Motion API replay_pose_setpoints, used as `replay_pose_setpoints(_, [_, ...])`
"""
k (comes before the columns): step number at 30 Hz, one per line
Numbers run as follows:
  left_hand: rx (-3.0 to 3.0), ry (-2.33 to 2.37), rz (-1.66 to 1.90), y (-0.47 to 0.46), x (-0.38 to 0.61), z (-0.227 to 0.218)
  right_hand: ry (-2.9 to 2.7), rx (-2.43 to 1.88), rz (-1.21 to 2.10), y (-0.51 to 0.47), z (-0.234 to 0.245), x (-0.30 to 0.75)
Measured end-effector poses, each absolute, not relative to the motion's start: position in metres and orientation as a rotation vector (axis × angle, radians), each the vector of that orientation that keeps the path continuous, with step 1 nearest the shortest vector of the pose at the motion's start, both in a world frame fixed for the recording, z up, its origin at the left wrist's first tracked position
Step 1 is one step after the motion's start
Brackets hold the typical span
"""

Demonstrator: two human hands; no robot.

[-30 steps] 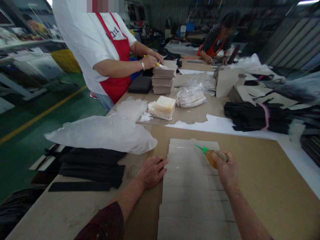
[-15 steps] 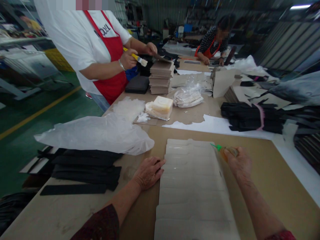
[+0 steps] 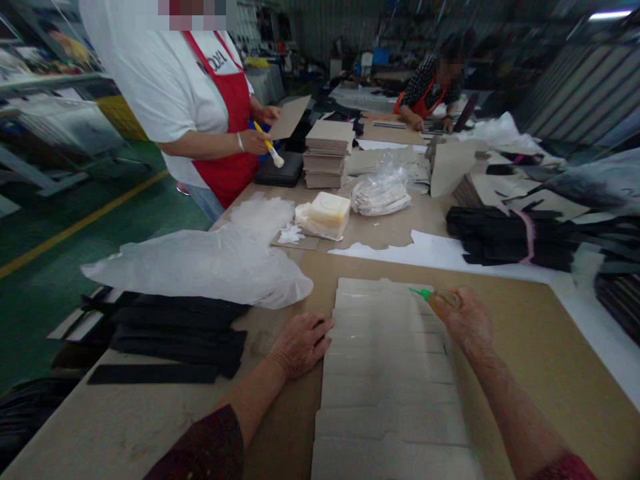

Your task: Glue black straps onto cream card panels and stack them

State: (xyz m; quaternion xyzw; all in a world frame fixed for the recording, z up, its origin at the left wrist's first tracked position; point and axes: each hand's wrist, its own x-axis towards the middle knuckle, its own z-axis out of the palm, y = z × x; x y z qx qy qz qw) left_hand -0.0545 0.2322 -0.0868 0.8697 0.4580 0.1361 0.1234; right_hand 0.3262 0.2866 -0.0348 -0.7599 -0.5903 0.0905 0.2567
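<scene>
The left hand lies open on the overlapped white sheets while the right hand grips a glue bottle at their far end, so gluing seems barely begun.

The right hand hides most of the glue bottle, and the stack of pale sheets runs off the bottom edge.

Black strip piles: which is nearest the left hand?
The pile at the left table edge, partly under the white plastic bag, beside the left hand; the pink-banded pile lies far right.
</scene>
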Motion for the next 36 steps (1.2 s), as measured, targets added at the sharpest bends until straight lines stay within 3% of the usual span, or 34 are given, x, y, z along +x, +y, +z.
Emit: replay_pose_setpoints(36, [2.520, 1.334, 0.370, 0.230, -0.053, -0.087, -1.877, -1.711, 0.409, 0.309, -0.037, 0.176])
